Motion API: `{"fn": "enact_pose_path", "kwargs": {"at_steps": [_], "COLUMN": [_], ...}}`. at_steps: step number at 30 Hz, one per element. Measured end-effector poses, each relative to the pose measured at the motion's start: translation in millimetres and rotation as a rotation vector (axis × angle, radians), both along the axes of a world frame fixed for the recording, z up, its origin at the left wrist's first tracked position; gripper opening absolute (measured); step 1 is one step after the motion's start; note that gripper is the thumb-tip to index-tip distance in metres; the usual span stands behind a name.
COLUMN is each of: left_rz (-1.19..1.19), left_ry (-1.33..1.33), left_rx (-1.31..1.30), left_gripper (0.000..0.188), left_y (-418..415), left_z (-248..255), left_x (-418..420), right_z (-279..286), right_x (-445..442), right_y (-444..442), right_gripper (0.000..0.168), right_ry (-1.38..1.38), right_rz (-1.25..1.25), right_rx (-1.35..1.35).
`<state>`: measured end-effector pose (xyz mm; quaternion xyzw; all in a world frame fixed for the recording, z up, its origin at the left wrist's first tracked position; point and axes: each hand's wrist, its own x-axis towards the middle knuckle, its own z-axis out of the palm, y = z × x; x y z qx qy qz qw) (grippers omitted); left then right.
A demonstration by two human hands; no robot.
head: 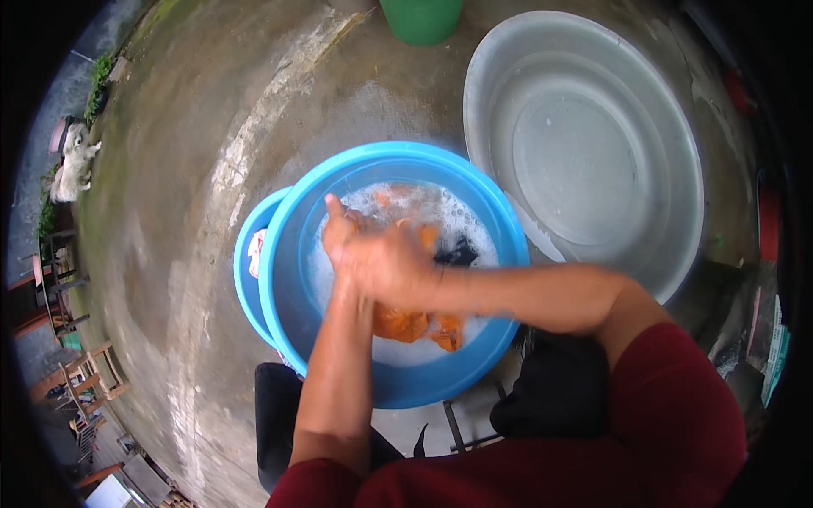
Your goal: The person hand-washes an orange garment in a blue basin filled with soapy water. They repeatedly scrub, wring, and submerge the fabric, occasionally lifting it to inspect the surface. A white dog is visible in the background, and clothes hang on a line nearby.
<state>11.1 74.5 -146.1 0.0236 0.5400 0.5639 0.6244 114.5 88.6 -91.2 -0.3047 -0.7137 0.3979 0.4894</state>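
Observation:
A round blue plastic basin (394,384) holds soapy, foamy water with wet orange cloth (400,324) in it. A dark piece of cloth (458,253) lies among the suds to the right of my hands. My left hand (340,233) is above the basin's left half, its thumb pointing up and away. Across it, at the wrist, lies my right hand (397,263), blurred and closed against orange cloth or the other hand; which one is hard to tell. Some orange cloth shows just beyond and below the hands.
A large oval metal tub (575,168) stands at the upper right on wet concrete. A second blue basin (244,286) with pale cloth (255,253) sits partly behind the first. A green bucket (422,19) is at the top. Far left are a white dog (76,164) and wooden furniture (95,378).

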Motion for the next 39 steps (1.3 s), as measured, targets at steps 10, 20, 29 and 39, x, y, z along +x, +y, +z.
{"fn": "enact_pose_path", "kwargs": {"at_steps": [10,20,29,39], "left_rz": [-0.226,-0.075,0.186,-0.514], "left_ry": [-0.505,-0.226,0.092,1.234], "left_rx": [0.568,0.211,-0.050,-0.165], "left_gripper": [0.037,0.030,0.030,0.018], "left_y": [-7,-7,23,28], "left_z": [-49,-15,6,-49], "left_x": [-23,-16,11,12], "right_z": [12,6,-91,-110], "right_x": [6,2,42,44], "right_y": [-9,1,41,51], "right_gripper": [0.034,0.021,0.043,0.018], "right_ry": [-0.293,-0.342,-0.365,-0.651], "right_rz": [0.139,0.085,-0.280,0.064], "right_rx": [-0.199,-0.137,-0.572,-0.413]}}
